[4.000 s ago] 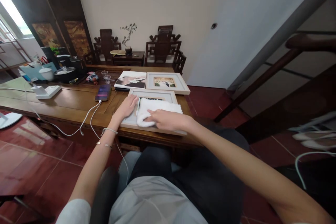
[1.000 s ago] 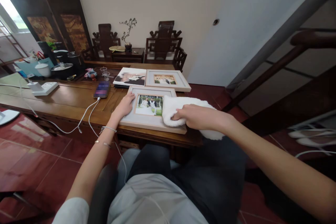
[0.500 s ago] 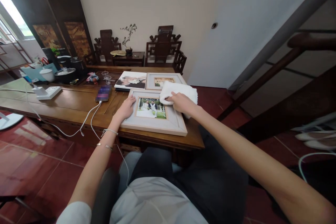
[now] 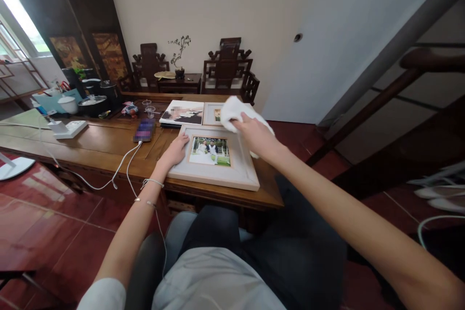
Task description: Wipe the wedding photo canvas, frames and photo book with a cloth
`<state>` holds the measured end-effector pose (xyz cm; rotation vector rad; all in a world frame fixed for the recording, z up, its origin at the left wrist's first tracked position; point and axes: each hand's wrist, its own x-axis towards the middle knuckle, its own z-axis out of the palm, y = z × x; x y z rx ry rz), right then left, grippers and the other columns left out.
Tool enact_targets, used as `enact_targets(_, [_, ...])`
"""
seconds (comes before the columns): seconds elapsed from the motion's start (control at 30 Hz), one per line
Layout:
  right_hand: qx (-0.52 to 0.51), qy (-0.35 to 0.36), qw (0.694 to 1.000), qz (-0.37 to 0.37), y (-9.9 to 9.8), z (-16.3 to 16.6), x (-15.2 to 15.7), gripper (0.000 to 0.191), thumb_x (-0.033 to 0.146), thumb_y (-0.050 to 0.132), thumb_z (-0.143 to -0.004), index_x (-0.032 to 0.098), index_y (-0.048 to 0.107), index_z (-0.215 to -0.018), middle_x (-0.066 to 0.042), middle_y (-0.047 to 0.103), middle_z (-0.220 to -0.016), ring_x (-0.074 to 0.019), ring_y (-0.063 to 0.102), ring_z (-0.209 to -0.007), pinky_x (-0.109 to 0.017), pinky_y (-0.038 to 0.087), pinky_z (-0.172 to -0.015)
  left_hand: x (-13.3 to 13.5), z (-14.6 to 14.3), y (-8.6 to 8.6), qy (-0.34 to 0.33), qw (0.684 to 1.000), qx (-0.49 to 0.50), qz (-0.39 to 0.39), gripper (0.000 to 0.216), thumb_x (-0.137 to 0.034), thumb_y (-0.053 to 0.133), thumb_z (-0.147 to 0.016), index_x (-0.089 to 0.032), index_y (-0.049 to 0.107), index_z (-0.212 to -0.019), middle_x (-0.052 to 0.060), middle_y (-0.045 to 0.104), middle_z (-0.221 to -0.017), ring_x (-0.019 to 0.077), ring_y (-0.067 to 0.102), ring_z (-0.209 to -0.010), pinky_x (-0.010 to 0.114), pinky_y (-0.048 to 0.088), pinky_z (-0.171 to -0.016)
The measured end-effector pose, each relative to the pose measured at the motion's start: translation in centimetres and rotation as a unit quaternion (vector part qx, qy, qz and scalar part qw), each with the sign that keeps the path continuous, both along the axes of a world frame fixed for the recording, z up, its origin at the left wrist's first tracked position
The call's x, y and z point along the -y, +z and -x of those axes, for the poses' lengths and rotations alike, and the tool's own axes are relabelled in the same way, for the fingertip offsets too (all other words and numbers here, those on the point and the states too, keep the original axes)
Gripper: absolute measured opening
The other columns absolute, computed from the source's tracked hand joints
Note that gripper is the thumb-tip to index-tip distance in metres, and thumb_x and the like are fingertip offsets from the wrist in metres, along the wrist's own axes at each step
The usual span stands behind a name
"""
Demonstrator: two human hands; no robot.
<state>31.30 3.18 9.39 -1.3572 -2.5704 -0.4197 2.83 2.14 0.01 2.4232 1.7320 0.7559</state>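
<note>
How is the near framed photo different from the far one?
The near framed photo is mostly in view; the far framed photo is largely hidden behind the white cloth. The left hand touches the near framed photo, not the far one. The near one is green in its middle; the far one's visible strip there looks orange-brown. Both face up with wide pale borders.

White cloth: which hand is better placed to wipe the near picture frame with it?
Probably the right hand: its grip holds the white cloth, by the far right corner of the near picture frame. The left hand rests on that frame's left edge.
</note>
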Motion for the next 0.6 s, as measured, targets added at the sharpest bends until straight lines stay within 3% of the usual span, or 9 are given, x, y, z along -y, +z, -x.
enact_targets(0.1, [0.048,0.031,0.998,-0.019,-2.3,2.4,-2.7,0.068,-0.01,0.032,-0.078,0.014,0.057,-0.136,-0.017,0.048,-0.149,-0.0358,0.044,-0.131,-0.049,0.042,-0.098,0.1,0.0,0.0,-0.001,1.0,-0.002,-0.003,0.062,0.008,0.039,-0.075,-0.009,0.061,-0.13,0.014,0.057,-0.143,0.0234,0.043,-0.143,0.041,0.032,-0.121])
enact_targets(0.17, [0.083,0.043,0.995,0.018,-3.8,3.4,-3.2,0.072,-0.011,0.032,-0.077,0.016,0.055,-0.139,-0.015,0.049,-0.149,-0.0353,0.047,-0.126,-0.048,0.042,-0.097,0.1,0.0,0.0,-0.001,1.0,-0.001,0.0,0.061,0.007,0.038,-0.075,-0.008,0.061,-0.13,0.015,0.056,-0.144,0.0235,0.042,-0.143,0.041,0.032,-0.121])
enact_targets(0.27, [0.101,0.052,0.991,0.064,-4.8,3.8,-1.6,0.067,-0.008,0.033,-0.08,0.017,0.057,-0.138,-0.017,0.054,-0.142,-0.0344,0.052,-0.119,-0.045,0.043,-0.094,0.0,0.0,0.0,0.001,1.0,0.0,0.004,0.063,0.006,0.038,-0.075,-0.009,0.06,-0.132,0.014,0.055,-0.144,0.0238,0.042,-0.143,0.043,0.032,-0.121])
enact_targets(0.33, [0.101,0.064,0.988,0.094,-4.0,3.5,0.8,0.063,-0.006,0.035,-0.082,0.016,0.06,-0.135,-0.019,0.058,-0.136,-0.0335,0.056,-0.114,-0.041,0.044,-0.09,0.0,-0.1,0.0,0.001,1.0,0.001,0.002,0.062,0.006,0.038,-0.075,-0.01,0.06,-0.132,0.014,0.055,-0.144,0.024,0.042,-0.143,0.044,0.032,-0.121])
enact_targets(0.47, [0.122,0.123,0.959,0.222,-0.1,2.7,6.7,0.053,-0.002,0.041,-0.082,0.017,0.068,-0.124,-0.018,0.07,-0.11,-0.0289,0.066,-0.1,-0.033,0.045,-0.079,0.1,-0.1,0.1,-0.001,1.0,0.006,-0.003,0.059,0.004,0.037,-0.078,-0.01,0.062,-0.129,0.014,0.057,-0.143,0.0242,0.041,-0.143,0.044,0.033,-0.121])
enact_targets(0.53, [0.136,0.142,0.946,0.26,1.5,2.3,9.3,0.054,0.0,0.044,-0.081,0.019,0.068,-0.126,-0.016,0.072,-0.106,-0.0285,0.067,-0.099,-0.032,0.046,-0.078,0.2,-0.2,0.2,0.0,1.0,0.008,-0.002,0.059,0.005,0.038,-0.078,-0.012,0.062,-0.129,0.013,0.058,-0.143,0.0239,0.042,-0.143,0.044,0.033,-0.12])
enact_targets(0.6, [0.134,0.143,0.944,0.266,1.9,2.1,11.0,0.058,-0.002,0.043,-0.079,0.018,0.066,-0.129,-0.016,0.071,-0.108,-0.0291,0.067,-0.102,-0.033,0.046,-0.081,0.3,-0.2,0.3,0.003,1.0,0.006,0.001,0.058,0.005,0.038,-0.078,-0.011,0.061,-0.129,0.014,0.057,-0.143,0.0239,0.042,-0.143,0.043,0.033,-0.12])
